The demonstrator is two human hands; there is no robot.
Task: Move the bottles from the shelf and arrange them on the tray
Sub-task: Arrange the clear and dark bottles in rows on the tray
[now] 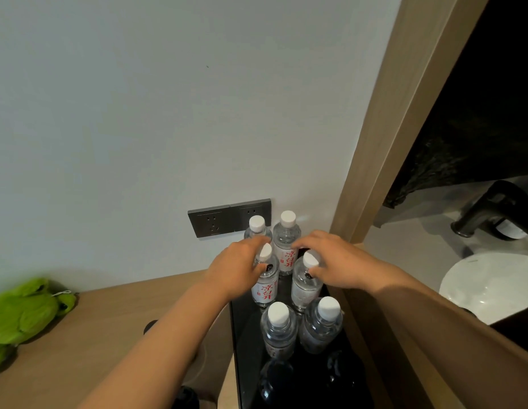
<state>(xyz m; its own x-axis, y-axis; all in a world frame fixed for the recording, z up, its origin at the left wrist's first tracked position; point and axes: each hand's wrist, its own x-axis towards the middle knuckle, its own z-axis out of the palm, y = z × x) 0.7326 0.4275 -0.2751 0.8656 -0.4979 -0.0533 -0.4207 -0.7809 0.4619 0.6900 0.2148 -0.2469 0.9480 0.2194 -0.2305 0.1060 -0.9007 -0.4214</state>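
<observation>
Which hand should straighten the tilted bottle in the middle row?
Left. The left hand already grips the tilted bottle at its neck, while the right hand holds the neighbouring bottle on the tray.

bottles (279,326): clear, white caps, white labels with red characters | tray (246,335): glossy black | socket plate (228,217): dark grey | wall (138,113): pale grey-white | counter (79,335): light wood-brown | plush toy (23,314) by my left arm: bright green

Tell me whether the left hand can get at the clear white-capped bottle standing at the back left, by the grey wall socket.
Probably yes. The left hand already grips the middle-row bottle directly in front of the back-left clear white-capped bottle, which stands uncovered behind its fingers; it must first let go.
</observation>
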